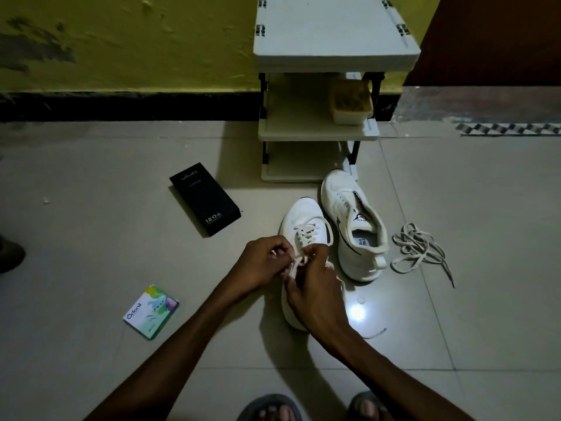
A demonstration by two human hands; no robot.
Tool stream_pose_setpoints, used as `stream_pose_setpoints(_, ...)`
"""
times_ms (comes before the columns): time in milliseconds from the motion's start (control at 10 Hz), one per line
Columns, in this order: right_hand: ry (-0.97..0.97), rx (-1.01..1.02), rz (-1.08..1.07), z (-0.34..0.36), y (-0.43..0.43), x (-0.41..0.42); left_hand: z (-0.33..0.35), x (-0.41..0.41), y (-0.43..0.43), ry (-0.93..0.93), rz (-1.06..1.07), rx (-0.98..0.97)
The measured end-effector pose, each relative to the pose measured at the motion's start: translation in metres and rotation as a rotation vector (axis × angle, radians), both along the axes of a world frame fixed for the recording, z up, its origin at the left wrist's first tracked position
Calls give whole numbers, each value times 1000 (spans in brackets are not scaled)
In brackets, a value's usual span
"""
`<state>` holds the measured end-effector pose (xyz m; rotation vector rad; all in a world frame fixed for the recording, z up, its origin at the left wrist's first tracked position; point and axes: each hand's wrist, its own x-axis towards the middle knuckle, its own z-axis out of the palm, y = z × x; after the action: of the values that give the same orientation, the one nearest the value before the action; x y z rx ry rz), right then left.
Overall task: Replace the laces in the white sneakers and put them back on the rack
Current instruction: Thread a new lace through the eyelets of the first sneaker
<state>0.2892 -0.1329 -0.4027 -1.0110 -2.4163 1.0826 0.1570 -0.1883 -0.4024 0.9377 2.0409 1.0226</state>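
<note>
Two white sneakers sit on the tiled floor (91,238) in front of me, toes towards the rack (331,47). The nearer sneaker (303,217) has a lace (306,230) crossed through its lower eyelets, and I have both hands on it. My left hand (264,262) pinches the lace with curled fingers at the left of the tongue. My right hand (315,296) grips it from the right, over the shoe's opening and hiding the heel. A lace end (376,332) lies on the floor beside my right forearm.

The other sneaker (334,189) stands just beside the first, to its right, its insole showing. A loose lace (419,250) lies tangled on the floor further right.

The rack stands against the yellow-green wall (121,41), with a tub (350,101) on its middle shelf. Off to the left lies a black box (205,199), and nearer me a small packet (151,311). My slippers (270,410) show at the bottom edge.
</note>
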Motion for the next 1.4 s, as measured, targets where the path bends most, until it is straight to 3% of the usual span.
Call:
stream_pose_setpoints(100, 15, -25, -4, -4, -1, 4, -5, -1, -5, -238, 150, 55)
stream_pose_setpoints(300, 8, -51, -23, -3, 2, 6, 37, -35, 6, -473, 486, 368)
stream_pose_setpoints(400, 12, -52, -24, -8, 1, 5, 66, -59, 8, -784, 694, 628)
stream_pose_setpoints(500, 22, -9, -13, -11, 1, 5, 74, -50, 11, -1078, 666, 704)
stream_pose_setpoints(600, 38, -6, -27, -14, 3, 6, 67, -23, 16, -1039, 475, 486)
stream_pose_setpoints(700, 38, 66, -48, -21, 4, 7, 49, -3, 14, 50, 94, -246)
stream_pose_setpoints(800, 43, 154, -58, -21, 2, 4, 37, 6, 8, 549, -219, -576)
stream_pose_setpoints(900, -1, 170, -48, -21, 4, 4, 43, -1, 6, 221, -206, -227)
stream_pose_setpoints(1000, -13, 125, -39, -21, 6, 5, 73, -17, 7, -248, 183, 295)
stream_pose_setpoints(1200, -26, 109, -24, -21, 5, 5, 101, -23, 12, -137, 170, 217)
stream_pose_setpoints(1400, -37, 122, -9, -18, 6, 4, 105, -4, 13, -391, 187, 461)
